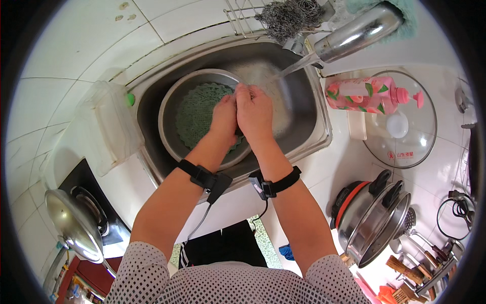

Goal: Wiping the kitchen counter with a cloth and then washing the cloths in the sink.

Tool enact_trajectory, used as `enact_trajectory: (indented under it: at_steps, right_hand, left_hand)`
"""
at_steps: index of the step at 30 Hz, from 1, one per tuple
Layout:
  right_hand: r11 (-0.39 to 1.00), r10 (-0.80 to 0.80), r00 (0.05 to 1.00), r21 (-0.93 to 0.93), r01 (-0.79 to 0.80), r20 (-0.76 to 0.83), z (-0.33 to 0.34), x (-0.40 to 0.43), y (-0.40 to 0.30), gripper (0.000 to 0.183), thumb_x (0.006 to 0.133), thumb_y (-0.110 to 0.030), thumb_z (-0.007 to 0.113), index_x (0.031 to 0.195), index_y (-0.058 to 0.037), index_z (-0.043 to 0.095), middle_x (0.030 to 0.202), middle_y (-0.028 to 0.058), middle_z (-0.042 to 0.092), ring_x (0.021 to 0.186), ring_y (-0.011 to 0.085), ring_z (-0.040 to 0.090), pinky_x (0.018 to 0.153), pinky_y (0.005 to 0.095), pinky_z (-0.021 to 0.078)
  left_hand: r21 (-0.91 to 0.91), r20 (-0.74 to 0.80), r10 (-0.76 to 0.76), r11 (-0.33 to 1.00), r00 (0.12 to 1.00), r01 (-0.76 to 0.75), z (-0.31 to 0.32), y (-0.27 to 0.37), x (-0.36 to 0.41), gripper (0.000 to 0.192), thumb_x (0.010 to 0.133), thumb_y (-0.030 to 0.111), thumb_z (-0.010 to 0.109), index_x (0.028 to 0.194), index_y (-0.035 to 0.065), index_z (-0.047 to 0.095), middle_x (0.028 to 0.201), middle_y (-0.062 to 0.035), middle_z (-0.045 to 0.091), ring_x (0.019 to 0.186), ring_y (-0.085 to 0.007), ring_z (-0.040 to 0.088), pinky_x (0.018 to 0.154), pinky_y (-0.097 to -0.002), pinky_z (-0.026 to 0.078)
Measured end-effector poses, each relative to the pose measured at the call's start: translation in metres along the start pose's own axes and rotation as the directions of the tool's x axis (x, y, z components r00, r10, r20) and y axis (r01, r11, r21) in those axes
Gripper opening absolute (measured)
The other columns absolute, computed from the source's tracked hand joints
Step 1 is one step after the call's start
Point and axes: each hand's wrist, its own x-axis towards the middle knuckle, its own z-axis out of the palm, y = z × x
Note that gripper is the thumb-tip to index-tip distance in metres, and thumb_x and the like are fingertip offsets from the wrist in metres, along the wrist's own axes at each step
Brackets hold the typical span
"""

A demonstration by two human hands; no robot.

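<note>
My left hand (223,118) and my right hand (255,113) are pressed together over the right side of a round metal basin (162,127). Their fingers curl inward, so whatever lies between them is hidden. The basin stands in a stainless steel sink (146,110). Inside it is a green item with a mesh-like texture (201,110), either a cloth or a strainer; I cannot tell which. From the metal faucet (358,32) at the upper right, a stream of water (294,68) runs into the sink beside the basin, close to my right hand.
Steel wool scourers (286,19) sit on a wire rack behind the sink. On the right are a pink pump bottle (360,95), a glass lid (412,136) and a steel pot (366,220). A clear plastic container (110,129) and a wok (74,226) stand left.
</note>
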Motion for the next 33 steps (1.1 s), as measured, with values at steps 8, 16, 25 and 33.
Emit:
enact_trajectory:
  at_steps: [8, 16, 25, 33]
  right_hand:
    - [0.989, -0.079, 0.996, -0.126, 0.083, 0.034, -0.003, 0.015, 0.024, 0.037, 0.097, -0.030, 0.052, 0.088, 0.0031, 0.066, 0.085, 0.0274, 0.067, 0.082, 0.0476, 0.062, 0.074, 0.0505, 0.0480]
    - [0.897, 0.386, 0.922, 0.223, -0.382, 0.027, -0.010, 0.011, 0.013, 0.041, 0.097, -0.038, 0.059, 0.089, 0.0020, 0.063, 0.076, 0.0186, 0.064, 0.074, 0.0329, 0.066, 0.070, 0.0449, 0.0494]
    - [1.000, 0.013, 0.992, -0.026, -0.017, -0.124, 0.001, -0.001, 0.007, 0.031, 0.091, -0.030, 0.071, 0.092, 0.0007, 0.065, 0.083, 0.0131, 0.070, 0.075, 0.0224, 0.066, 0.070, 0.0360, 0.0513]
    - [0.992, -0.001, 0.988, -0.126, -0.019, -0.157, -0.015, 0.034, 0.021, 0.027, 0.096, -0.030, 0.061, 0.097, -0.0027, 0.063, 0.094, 0.0213, 0.070, 0.089, 0.0428, 0.066, 0.077, 0.0477, 0.0503]
  left_hand:
    - [-0.105, -0.008, -0.108, 0.989, 0.994, 0.106, 0.014, -0.001, -0.009, 0.027, 0.103, 0.033, 0.053, 0.109, 0.0092, 0.065, 0.093, -0.0060, 0.065, 0.083, -0.0165, 0.064, 0.070, -0.0357, 0.052]
    - [-0.052, -0.049, 0.104, 0.993, 0.993, -0.106, 0.000, 0.020, -0.002, 0.024, 0.100, 0.027, 0.055, 0.105, 0.0054, 0.064, 0.097, -0.0056, 0.065, 0.089, -0.0175, 0.061, 0.077, -0.0332, 0.048]
    - [-0.337, 0.120, -0.004, 0.940, 0.993, 0.045, -0.008, 0.016, 0.016, 0.024, 0.101, 0.026, 0.053, 0.104, 0.0036, 0.063, 0.100, -0.0076, 0.067, 0.091, -0.0210, 0.064, 0.077, -0.0359, 0.053]
    - [-0.380, 0.079, 0.073, 0.924, 0.994, -0.037, 0.030, 0.017, 0.000, 0.029, 0.102, 0.016, 0.051, 0.125, -0.0005, 0.059, 0.119, -0.0128, 0.063, 0.106, -0.0251, 0.063, 0.097, -0.0384, 0.051]
